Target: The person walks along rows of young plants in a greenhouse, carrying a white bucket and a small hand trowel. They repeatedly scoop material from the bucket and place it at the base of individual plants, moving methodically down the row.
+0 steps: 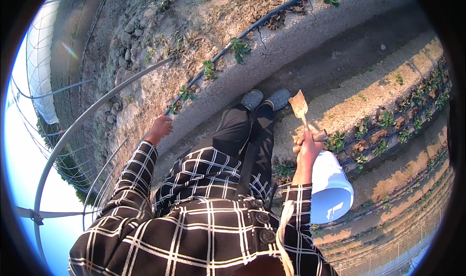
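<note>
My left hand hangs beside a black drip irrigation hose on the edge of a raised soil bed, with its fingers loosely apart and nothing seen in them. Small leafy plants grow along that hose, one just beyond my fingers. On the other side, my right hand grips a small hand trowel, its soil-coated blade pointing away from me. Around this hand show light brown, rod-like handle parts. A white plastic bucket is just behind the right hand, partly covered by my forearm; whether the hand also holds it, I cannot tell.
My feet in grey clogs stand in a furrow between raised beds. To the right, another bed carries plants and dark hoses. Curved metal hoops rise at the left, with white sheeting beyond.
</note>
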`<state>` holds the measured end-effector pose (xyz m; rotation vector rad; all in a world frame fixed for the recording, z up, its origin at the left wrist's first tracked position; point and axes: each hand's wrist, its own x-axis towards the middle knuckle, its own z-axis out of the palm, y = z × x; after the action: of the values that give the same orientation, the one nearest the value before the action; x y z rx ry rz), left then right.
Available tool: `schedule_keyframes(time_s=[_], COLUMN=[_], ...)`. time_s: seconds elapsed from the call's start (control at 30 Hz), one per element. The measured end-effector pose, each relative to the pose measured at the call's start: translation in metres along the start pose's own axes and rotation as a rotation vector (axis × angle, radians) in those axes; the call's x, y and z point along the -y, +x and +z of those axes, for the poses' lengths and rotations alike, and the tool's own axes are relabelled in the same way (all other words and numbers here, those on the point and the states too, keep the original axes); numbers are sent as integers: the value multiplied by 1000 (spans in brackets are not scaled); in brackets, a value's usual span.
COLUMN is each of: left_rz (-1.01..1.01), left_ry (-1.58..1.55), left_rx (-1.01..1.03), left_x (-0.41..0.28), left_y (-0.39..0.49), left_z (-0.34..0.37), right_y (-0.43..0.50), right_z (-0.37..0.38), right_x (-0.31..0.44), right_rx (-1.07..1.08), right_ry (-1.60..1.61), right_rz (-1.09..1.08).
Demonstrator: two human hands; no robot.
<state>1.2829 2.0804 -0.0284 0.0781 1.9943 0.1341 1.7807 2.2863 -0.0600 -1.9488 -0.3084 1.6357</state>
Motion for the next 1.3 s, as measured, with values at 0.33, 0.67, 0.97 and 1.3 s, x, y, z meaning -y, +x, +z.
schedule_keyframes(time_s=[0.33,0.67,0.97,1.3], left_rz=[77,-40,483,852], left_ry=[-106,-333,-11,655], left_rx=[123,153,126,-372], left_x=[-35,-65,-223,-420], left_y=[54,73,179,247], left_z=[89,113,186,287], right_y=[126,232,241,277], right_z=[143,297,278,230], right_x=[75,16,-1,-14], right_rx=[179,-127,95,249], right_ry=[-71,35,325,509], right_rz=[-166,-164,11,127])
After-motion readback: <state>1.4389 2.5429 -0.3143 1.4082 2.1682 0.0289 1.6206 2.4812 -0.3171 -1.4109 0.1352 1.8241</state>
